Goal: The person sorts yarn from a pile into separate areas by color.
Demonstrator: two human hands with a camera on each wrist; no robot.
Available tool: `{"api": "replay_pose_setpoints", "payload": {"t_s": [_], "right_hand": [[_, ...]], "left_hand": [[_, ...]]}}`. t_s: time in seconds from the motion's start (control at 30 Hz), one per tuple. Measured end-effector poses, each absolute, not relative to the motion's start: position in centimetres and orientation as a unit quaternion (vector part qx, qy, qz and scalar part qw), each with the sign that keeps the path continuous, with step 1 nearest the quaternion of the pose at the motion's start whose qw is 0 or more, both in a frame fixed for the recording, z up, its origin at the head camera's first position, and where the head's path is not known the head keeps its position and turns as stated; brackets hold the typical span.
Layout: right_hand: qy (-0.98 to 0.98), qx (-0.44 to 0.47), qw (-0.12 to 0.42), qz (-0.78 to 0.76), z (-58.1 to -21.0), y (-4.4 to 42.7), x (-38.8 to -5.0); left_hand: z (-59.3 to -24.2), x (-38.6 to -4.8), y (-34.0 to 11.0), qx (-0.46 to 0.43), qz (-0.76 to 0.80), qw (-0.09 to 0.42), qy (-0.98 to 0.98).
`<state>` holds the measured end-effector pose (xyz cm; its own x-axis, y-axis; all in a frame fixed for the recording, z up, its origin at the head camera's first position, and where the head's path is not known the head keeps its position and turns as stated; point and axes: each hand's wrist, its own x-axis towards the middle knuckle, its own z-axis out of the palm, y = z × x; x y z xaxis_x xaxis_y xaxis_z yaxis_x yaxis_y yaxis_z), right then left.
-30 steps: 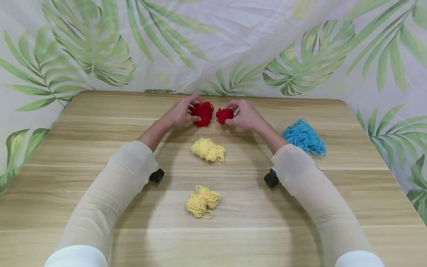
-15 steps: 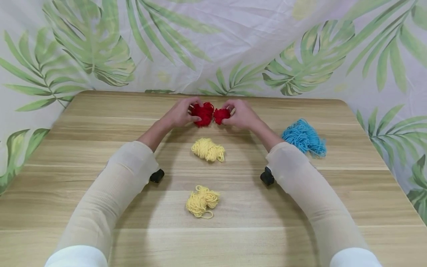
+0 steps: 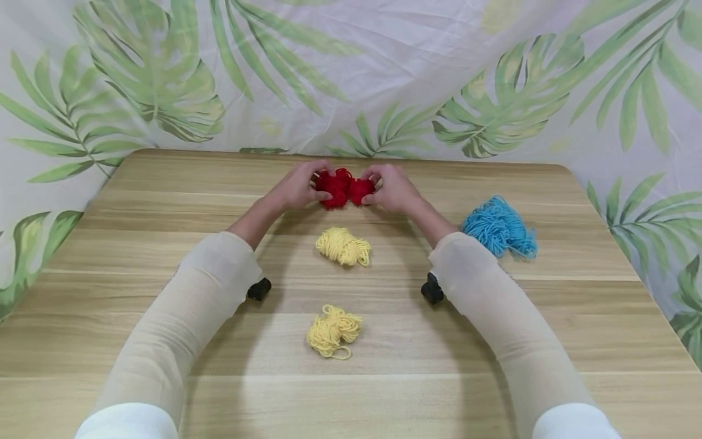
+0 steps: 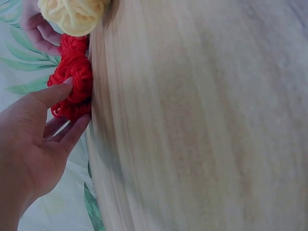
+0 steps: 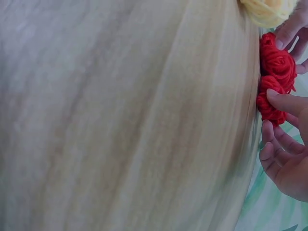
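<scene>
Two bundles of red yarn lie side by side near the table's far edge, touching each other. My left hand [image 3: 300,185] grips the larger red yarn bundle [image 3: 334,189] from its left, thumb on the near side and fingers behind. From the right, my right hand [image 3: 392,188] pinches the smaller red yarn bundle [image 3: 361,191] between thumb and fingers. In the left wrist view the thumb presses on the red yarn [image 4: 74,86]. The right wrist view shows the thumb on the smaller bundle [image 5: 271,103], with the other fingers curled below it.
A yellow yarn bundle [image 3: 343,246] lies between the forearms, and a looser yellow yarn bundle [image 3: 333,331] is nearer the front. Blue yarn [image 3: 499,227] sits right of the right forearm. A leaf-print cloth [image 3: 395,73] hangs behind the wooden table [image 3: 164,183].
My right hand has moved left with the smaller red yarn bundle, closing the gap until it meets the larger one. The left hand has stayed nearly still.
</scene>
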<state>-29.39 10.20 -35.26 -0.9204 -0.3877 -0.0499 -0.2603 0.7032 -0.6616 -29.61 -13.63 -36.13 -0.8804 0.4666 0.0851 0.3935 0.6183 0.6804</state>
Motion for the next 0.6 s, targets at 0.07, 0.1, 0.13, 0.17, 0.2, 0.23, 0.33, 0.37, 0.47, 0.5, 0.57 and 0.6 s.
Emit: {"api": "replay_pose_setpoints", "payload": {"t_s": [0.07, 0.1, 0.13, 0.17, 0.2, 0.23, 0.33, 0.37, 0.47, 0.5, 0.57, 0.6], "right_hand": [[0.919, -0.174, 0.096, -0.341, -35.2, 10.2, -29.4], [0.919, -0.173, 0.098, -0.341, -35.2, 10.2, -29.4], [0.919, -0.173, 0.101, -0.34, -35.2, 10.2, -29.3], [0.919, -0.173, 0.103, -0.339, -35.2, 10.2, -29.3], [0.919, -0.174, 0.104, -0.338, -35.2, 10.2, -29.3], [0.919, -0.175, 0.105, -0.337, -35.2, 10.3, -29.2], [0.92, -0.179, 0.107, -0.331, -35.1, 10.5, -29.1], [0.921, -0.181, 0.108, -0.328, -35.0, 10.6, -29.0], [0.923, -0.185, 0.108, -0.32, -34.8, 10.9, -28.7], [0.923, -0.185, 0.109, -0.318, -34.7, 11.1, -28.6], [0.923, -0.185, 0.11, -0.319, -34.6, 11.3, -28.5], [0.923, -0.184, 0.109, -0.319, -34.5, 11.3, -28.4]], "left_hand": [[-36.1, -29.5, -13.6, 0.239, 0.369, 0.05, 0.897], [-36.1, -29.5, -13.6, 0.238, 0.369, 0.05, 0.897], [-36.1, -29.5, -13.7, 0.238, 0.371, 0.051, 0.896], [-36.0, -29.5, -13.7, 0.238, 0.372, 0.051, 0.896], [-36.0, -29.5, -13.7, 0.238, 0.372, 0.051, 0.896], [-36.0, -29.4, -13.7, 0.238, 0.372, 0.052, 0.896], [-36.0, -29.4, -13.7, 0.243, 0.365, 0.053, 0.897], [-36.0, -29.4, -13.8, 0.244, 0.362, 0.052, 0.898], [-35.9, -29.3, -13.9, 0.251, 0.351, 0.05, 0.9], [-35.9, -29.3, -13.9, 0.254, 0.348, 0.05, 0.901], [-35.8, -29.2, -13.9, 0.259, 0.34, 0.047, 0.903], [-35.8, -29.1, -13.9, 0.261, 0.336, 0.047, 0.904]]}}
